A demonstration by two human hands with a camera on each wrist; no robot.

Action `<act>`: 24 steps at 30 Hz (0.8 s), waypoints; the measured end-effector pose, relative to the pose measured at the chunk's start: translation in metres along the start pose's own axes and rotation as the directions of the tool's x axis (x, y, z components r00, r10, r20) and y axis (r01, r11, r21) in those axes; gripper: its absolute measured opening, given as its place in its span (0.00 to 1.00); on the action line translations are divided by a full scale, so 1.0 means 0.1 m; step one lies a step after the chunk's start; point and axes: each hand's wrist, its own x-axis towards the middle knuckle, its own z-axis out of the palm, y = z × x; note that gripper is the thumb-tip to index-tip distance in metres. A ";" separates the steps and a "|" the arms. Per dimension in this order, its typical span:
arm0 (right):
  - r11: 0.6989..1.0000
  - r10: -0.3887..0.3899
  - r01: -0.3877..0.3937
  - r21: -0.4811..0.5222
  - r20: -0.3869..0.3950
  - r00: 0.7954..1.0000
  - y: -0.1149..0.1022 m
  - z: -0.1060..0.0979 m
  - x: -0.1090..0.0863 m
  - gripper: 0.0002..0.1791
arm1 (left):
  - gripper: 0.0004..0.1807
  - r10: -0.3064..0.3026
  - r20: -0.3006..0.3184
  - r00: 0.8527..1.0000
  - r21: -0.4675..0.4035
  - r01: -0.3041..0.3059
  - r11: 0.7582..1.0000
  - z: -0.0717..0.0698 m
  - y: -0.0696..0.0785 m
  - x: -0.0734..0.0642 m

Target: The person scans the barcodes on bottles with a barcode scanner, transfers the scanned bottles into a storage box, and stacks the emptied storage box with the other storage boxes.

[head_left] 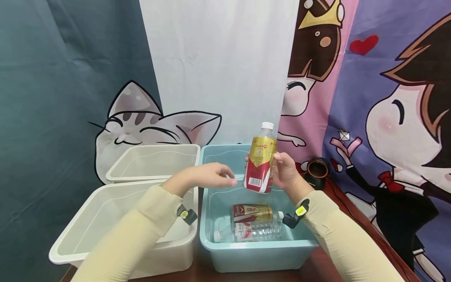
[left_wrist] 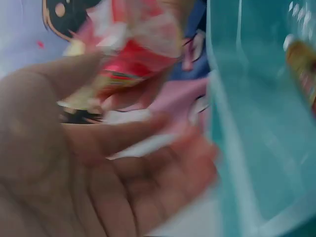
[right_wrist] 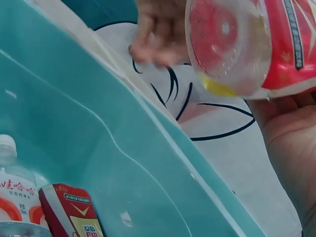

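Note:
A plastic drink bottle (head_left: 260,161) with a red and gold label and a white cap is held nearly upright by my right hand (head_left: 286,169), above the near blue bin (head_left: 260,246). In the right wrist view the bottle's clear base (right_wrist: 229,47) faces the camera. My left hand (head_left: 208,175) hovers left of the bottle, apart from it, fingers loosely extended; the left wrist view shows its palm (left_wrist: 108,163) blurred and holding nothing. Inside the near blue bin lie a red and gold bottle (head_left: 251,212) and a clear water bottle (head_left: 258,231), both on their sides.
Two white bins (head_left: 190,231) stand on the left, one behind the other. A second blue bin (head_left: 225,156) sits behind the near one. A black round object (head_left: 317,170) is at the back right, near a cable. Printed curtains (head_left: 218,70) hang behind.

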 end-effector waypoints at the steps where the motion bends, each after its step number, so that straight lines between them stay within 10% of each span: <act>1: 1.000 -0.001 0.001 0.021 -0.002 1.000 0.00 0.00 0.00 0.37 | 0.24 -0.022 -0.003 1.000 0.131 0.023 0.991 -0.02 0.02 -0.08; 4: 0.999 0.003 -0.002 0.049 -0.012 1.000 -0.01 0.01 -0.01 0.36 | 0.21 -0.033 0.002 0.999 0.366 0.030 0.930 -0.03 0.06 -0.31; 10: 0.998 0.030 -0.029 0.059 -0.013 0.999 0.01 0.02 -0.01 0.36 | 0.20 0.025 -0.003 1.000 0.456 -0.021 0.890 0.11 -0.14 -0.57; 24: 0.999 0.036 -0.035 0.027 -0.036 0.999 0.01 0.02 -0.02 0.36 | 0.20 0.196 0.086 0.977 0.359 -0.214 0.908 0.19 -0.45 -0.68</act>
